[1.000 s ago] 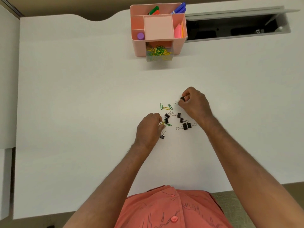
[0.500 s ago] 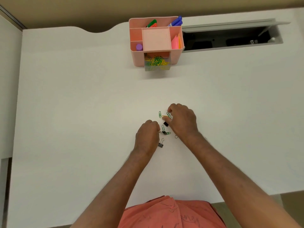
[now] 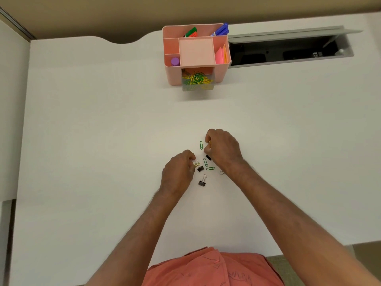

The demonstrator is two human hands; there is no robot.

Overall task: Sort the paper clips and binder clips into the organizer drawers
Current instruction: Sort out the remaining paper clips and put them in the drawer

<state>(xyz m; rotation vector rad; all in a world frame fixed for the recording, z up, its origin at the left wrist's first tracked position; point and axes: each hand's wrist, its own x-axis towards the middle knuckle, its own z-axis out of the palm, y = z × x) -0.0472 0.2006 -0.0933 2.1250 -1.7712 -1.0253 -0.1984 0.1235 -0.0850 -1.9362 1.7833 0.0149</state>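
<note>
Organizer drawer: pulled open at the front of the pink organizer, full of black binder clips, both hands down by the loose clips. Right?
Not quite. The head view shows the open drawer of the pink organizer holding yellow and green paper clips, not black binder clips. Black binder clips lie on the desk beside the left hand and right hand.

cam: I've 1 head view only | looks fwd+down, steep, over white desk [image 3: 82,141] | mid-range, wide-angle | organizer [image 3: 195,58] at far edge
</note>
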